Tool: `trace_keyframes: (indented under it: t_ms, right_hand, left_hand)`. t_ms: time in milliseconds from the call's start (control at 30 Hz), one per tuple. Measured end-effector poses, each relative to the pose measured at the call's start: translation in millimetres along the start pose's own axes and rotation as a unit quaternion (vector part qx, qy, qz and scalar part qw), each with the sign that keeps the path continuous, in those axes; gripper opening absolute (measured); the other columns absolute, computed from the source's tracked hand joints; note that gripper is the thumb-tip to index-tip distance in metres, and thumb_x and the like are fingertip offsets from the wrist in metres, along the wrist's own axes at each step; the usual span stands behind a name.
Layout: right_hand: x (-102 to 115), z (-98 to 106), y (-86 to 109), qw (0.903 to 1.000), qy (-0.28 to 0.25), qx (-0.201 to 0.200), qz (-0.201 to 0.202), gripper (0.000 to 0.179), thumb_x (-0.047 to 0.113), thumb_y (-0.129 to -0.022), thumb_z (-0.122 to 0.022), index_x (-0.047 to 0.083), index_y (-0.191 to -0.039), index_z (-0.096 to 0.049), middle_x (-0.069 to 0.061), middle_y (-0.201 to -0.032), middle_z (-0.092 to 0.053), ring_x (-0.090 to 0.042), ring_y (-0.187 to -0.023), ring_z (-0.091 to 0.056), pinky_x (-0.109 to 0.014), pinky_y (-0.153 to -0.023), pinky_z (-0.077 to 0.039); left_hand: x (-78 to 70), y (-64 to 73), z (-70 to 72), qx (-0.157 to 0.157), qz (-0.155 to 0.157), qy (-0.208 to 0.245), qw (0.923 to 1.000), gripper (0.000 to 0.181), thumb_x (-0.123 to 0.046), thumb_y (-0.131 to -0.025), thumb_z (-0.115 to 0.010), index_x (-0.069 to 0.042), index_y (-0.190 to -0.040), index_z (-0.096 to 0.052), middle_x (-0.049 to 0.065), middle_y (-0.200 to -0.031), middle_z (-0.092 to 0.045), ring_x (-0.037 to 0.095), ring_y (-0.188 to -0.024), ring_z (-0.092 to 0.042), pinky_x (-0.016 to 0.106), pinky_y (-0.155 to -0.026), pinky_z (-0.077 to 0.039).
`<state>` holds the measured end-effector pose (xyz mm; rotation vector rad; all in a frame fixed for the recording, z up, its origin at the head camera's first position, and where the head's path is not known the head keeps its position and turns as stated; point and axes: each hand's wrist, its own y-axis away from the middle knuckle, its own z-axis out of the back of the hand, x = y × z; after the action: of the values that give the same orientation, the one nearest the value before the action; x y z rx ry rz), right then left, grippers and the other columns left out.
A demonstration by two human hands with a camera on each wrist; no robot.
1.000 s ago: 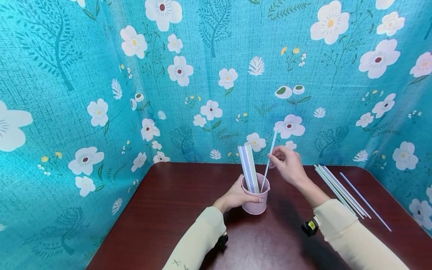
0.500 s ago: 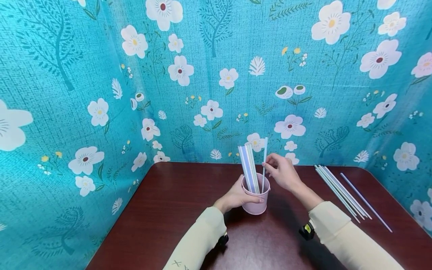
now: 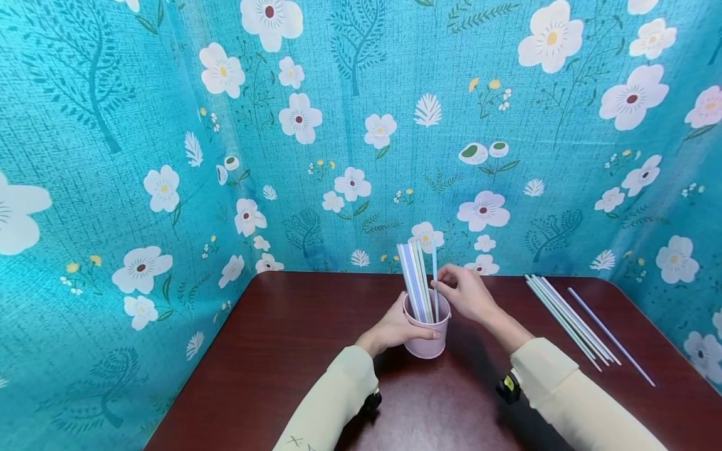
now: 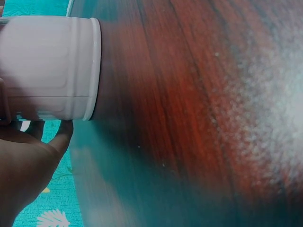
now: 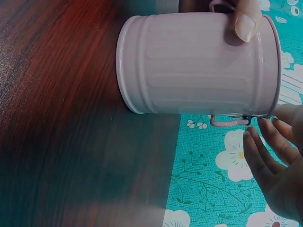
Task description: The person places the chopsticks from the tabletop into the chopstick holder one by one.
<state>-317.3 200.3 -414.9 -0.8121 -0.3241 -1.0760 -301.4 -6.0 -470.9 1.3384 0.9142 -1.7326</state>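
Observation:
A small pink bucket (image 3: 425, 346) stands upright on the table, with a bundle of pastel straws (image 3: 414, 275) leaning left inside it. My left hand (image 3: 395, 327) grips the bucket from the left, its thumb across the front below the rim. At the bucket's right side, my right hand (image 3: 468, 293) pinches a pale blue straw (image 3: 435, 260) whose lower end is inside the bucket. In the right wrist view, the fingers (image 5: 265, 165) are by the rim and side handle (image 5: 229, 124). The left wrist view shows the bucket's lower wall (image 4: 47, 66) beside the left hand (image 4: 28, 165).
Several pale straws (image 3: 570, 322) lie side by side on the right of the dark wood table (image 3: 293, 351). A single purple-blue straw (image 3: 612, 338) lies apart, farther right. A teal flowered cloth (image 3: 338, 156) hangs behind the table and along its sides.
My right hand has moved left with the pale blue straw, which has gone from tilted right to nearly upright near the bundle. The left hand and bucket have stayed in place.

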Motion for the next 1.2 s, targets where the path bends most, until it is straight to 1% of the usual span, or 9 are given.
trace_keyframes:
  t_ms: [200,333,533,633,767,867,933,1100,1200]
  right_hand:
    - [2,-3,-1.1,0.9998,-0.017,0.001,-0.008,0.007,0.012,-0.095,-0.073,0.007,-0.096,-0.068,-0.004,-0.085,-0.07,-0.017,-0.075,-0.064,-0.036,-0.069,-0.05]
    - [1,-6,0.5,0.9998,-0.016,0.008,-0.009,0.007,0.012,-0.095,-0.073,0.008,-0.097,-0.069,-0.004,-0.087,-0.071,-0.018,-0.079,-0.065,-0.038,-0.074,-0.051]
    - [1,-1,2.0,0.9997,-0.019,0.018,0.002,0.008,0.013,-0.097,-0.07,0.006,-0.102,-0.07,-0.006,-0.093,-0.073,-0.02,-0.084,-0.068,-0.041,-0.077,-0.053]
    - [-2,6,1.0,0.9996,-0.019,0.017,0.006,0.01,0.014,-0.098,-0.068,0.005,-0.104,-0.071,-0.007,-0.093,-0.073,-0.02,-0.084,-0.068,-0.039,-0.074,-0.053]
    - [-9,17,-0.1,0.9999,-0.008,0.014,-0.002,0.011,0.015,-0.099,-0.066,0.006,-0.104,-0.071,-0.005,-0.089,-0.073,-0.017,-0.079,-0.066,-0.035,-0.069,-0.051]
    - [-15,27,0.9,0.9999,0.003,0.011,-0.011,0.011,0.014,-0.1,-0.066,0.006,-0.104,-0.071,-0.005,-0.088,-0.073,-0.018,-0.078,-0.066,-0.036,-0.07,-0.051]
    - [-19,34,2.2,0.9998,0.01,0.009,-0.014,0.012,0.013,-0.1,-0.065,0.005,-0.106,-0.071,-0.006,-0.09,-0.073,-0.019,-0.08,-0.067,-0.038,-0.072,-0.052]
    - [-29,52,6.2,0.999,0.035,0.002,-0.028,0.015,0.013,-0.1,-0.065,0.002,-0.109,-0.07,-0.012,-0.097,-0.074,-0.029,-0.088,-0.07,-0.048,-0.08,-0.053]
    - [-41,61,8.6,0.9973,0.053,-0.007,-0.051,0.018,0.015,-0.1,-0.064,0.001,-0.111,-0.07,-0.017,-0.103,-0.073,-0.035,-0.093,-0.069,-0.053,-0.083,-0.053]
  left_hand:
    - [0.6,0.0,-0.3,0.001,0.0,0.003,1.0,0.085,-0.015,-0.074,-0.092,-0.025,-0.141,-0.041,-0.008,-0.13,-0.059,0.011,-0.113,-0.06,0.034,-0.102,-0.047]
    - [3.1,0.5,-1.3,0.01,0.003,0.004,0.9999,0.089,-0.016,-0.075,-0.091,-0.027,-0.146,-0.038,-0.007,-0.135,-0.056,0.012,-0.116,-0.058,0.034,-0.103,-0.046]
    - [3.2,0.8,-1.0,0.008,0.005,0.001,1.0,0.089,-0.018,-0.074,-0.092,-0.027,-0.145,-0.039,-0.008,-0.134,-0.055,0.012,-0.117,-0.057,0.035,-0.104,-0.045]
    - [1.3,1.0,0.1,0.005,0.001,0.002,1.0,0.088,-0.017,-0.073,-0.092,-0.027,-0.143,-0.04,-0.008,-0.134,-0.056,0.012,-0.117,-0.057,0.036,-0.105,-0.045]
    - [0.5,0.5,1.3,0.0,-0.001,0.0,1.0,0.084,-0.016,-0.072,-0.093,-0.025,-0.139,-0.043,-0.008,-0.13,-0.058,0.01,-0.114,-0.058,0.035,-0.105,-0.045]
    - [1.4,0.0,1.2,-0.002,-0.002,-0.002,1.0,0.084,-0.014,-0.071,-0.093,-0.024,-0.138,-0.043,-0.008,-0.129,-0.059,0.009,-0.114,-0.058,0.034,-0.105,-0.044]
    - [1.6,0.2,1.0,-0.002,-0.003,-0.002,1.0,0.084,-0.014,-0.071,-0.093,-0.025,-0.138,-0.043,-0.009,-0.129,-0.059,0.01,-0.114,-0.058,0.034,-0.105,-0.044]
    - [1.2,0.3,0.7,-0.001,-0.002,-0.002,1.0,0.084,-0.015,-0.072,-0.093,-0.025,-0.139,-0.043,-0.008,-0.13,-0.059,0.01,-0.115,-0.058,0.035,-0.105,-0.044]
    - [1.3,0.2,1.3,0.002,0.0,-0.005,1.0,0.085,-0.017,-0.072,-0.092,-0.026,-0.14,-0.043,-0.008,-0.131,-0.058,0.011,-0.116,-0.057,0.036,-0.104,-0.045]
